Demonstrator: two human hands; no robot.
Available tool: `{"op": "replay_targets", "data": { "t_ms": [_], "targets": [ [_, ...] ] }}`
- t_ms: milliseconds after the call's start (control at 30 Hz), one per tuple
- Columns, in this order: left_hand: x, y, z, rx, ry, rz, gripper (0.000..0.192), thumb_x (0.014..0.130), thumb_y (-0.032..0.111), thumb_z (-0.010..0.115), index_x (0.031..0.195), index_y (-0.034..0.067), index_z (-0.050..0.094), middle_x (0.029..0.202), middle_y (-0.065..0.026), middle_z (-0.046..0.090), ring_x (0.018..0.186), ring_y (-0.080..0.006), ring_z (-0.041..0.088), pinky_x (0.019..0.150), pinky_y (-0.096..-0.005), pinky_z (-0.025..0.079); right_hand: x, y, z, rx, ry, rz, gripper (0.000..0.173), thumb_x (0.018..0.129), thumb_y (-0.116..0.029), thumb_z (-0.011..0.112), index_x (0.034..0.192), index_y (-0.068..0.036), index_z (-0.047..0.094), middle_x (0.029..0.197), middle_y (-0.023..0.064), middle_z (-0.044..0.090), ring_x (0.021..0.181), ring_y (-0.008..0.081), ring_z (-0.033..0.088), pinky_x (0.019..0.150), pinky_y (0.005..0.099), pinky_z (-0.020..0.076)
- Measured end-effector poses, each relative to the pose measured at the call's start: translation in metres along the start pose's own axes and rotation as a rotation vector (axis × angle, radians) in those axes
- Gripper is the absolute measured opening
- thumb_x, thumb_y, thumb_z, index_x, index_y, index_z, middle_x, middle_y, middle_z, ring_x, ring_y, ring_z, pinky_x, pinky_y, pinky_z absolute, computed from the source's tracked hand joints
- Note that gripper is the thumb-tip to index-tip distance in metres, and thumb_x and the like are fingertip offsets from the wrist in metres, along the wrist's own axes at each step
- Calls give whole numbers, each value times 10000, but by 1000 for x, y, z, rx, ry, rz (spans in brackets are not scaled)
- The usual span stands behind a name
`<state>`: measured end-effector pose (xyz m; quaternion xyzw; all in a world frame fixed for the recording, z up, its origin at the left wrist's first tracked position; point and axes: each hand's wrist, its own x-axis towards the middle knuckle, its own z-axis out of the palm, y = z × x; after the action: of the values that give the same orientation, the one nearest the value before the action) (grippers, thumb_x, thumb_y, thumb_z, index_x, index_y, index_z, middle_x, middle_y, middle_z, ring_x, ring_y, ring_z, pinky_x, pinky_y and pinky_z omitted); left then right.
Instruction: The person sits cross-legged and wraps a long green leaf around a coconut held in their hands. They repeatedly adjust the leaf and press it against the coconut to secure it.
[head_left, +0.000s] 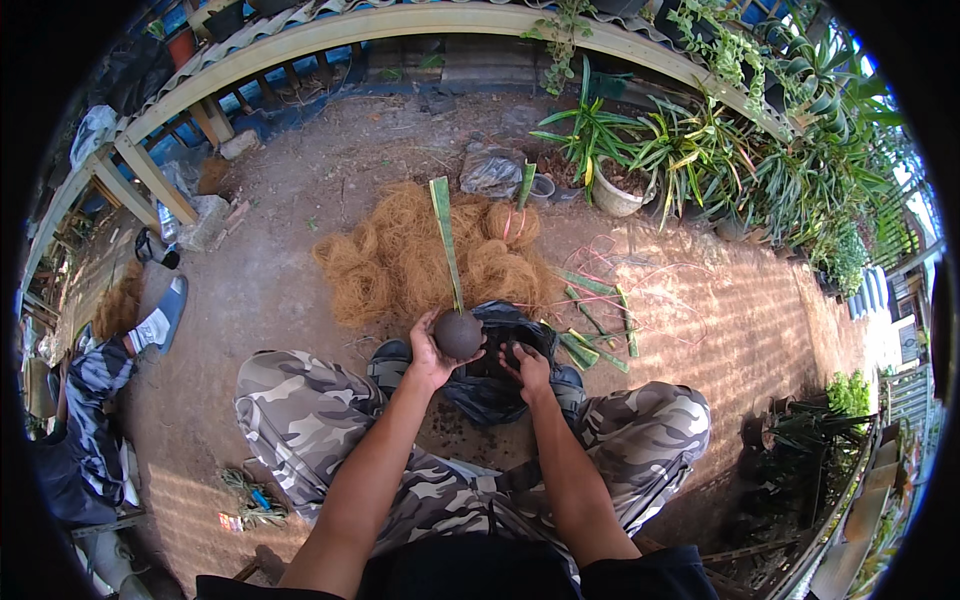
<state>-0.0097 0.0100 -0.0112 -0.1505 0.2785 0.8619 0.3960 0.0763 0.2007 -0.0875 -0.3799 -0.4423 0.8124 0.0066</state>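
Note:
My left hand (430, 358) holds a round dark ball of soil (458, 334), with a long green leaf cutting (444, 232) standing up from its top. Just right of the ball, my right hand (528, 367) has its fingers curled over the mouth of a black plastic bag (487, 405); a dark lump, seemingly soil, shows at its fingertips. The bag lies between my feet. Beyond my hands is a heap of brown coconut fiber (420, 255). At its far right sits a fiber-wrapped ball (514, 225) tied with pink string, a cut leaf upright in it.
Cut leaf pieces (628, 322) and tangled pink string (660, 285) lie right of the fiber. A crumpled plastic bag (491, 171) and potted plants (619, 191) stand beyond. Another person's leg and slippered foot (169, 315) are at the left; green cord (259, 502) lies at lower left.

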Motion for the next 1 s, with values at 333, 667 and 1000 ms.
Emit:
{"op": "replay_targets", "data": {
  "t_ms": [333, 667, 1000],
  "targets": [
    [-1, -2, 1, -83, 156, 105, 747, 897, 671, 375, 1351, 83, 443, 1318, -203, 522, 1184, -393, 548, 959, -632, 443, -7, -19, 15, -29, -117, -24, 226, 888, 90, 537, 1108, 66, 583, 1092, 146, 670, 943, 232, 678, 808, 307, 580],
    [-1, -2, 2, -2, 161, 49, 698, 890, 652, 397, 1282, 83, 498, 1198, -174, 603, 1049, -372, 628, 876, -592, 502, -16, -36, 34, -107, -186, -174, 164, 941, 22, 520, 1083, 69, 587, 1056, 138, 676, 896, 200, 675, 795, 312, 574],
    [0, -4, 6, 86, 199, 2, 588, 898, 600, 394, 1171, 112, 575, 1075, -128, 656, 902, -334, 676, 783, -517, 560, -32, -60, 80, -145, -185, -445, 187, 916, 57, 548, 1099, 76, 582, 975, 117, 691, 884, 180, 674, 803, 298, 557]
  ]
}}
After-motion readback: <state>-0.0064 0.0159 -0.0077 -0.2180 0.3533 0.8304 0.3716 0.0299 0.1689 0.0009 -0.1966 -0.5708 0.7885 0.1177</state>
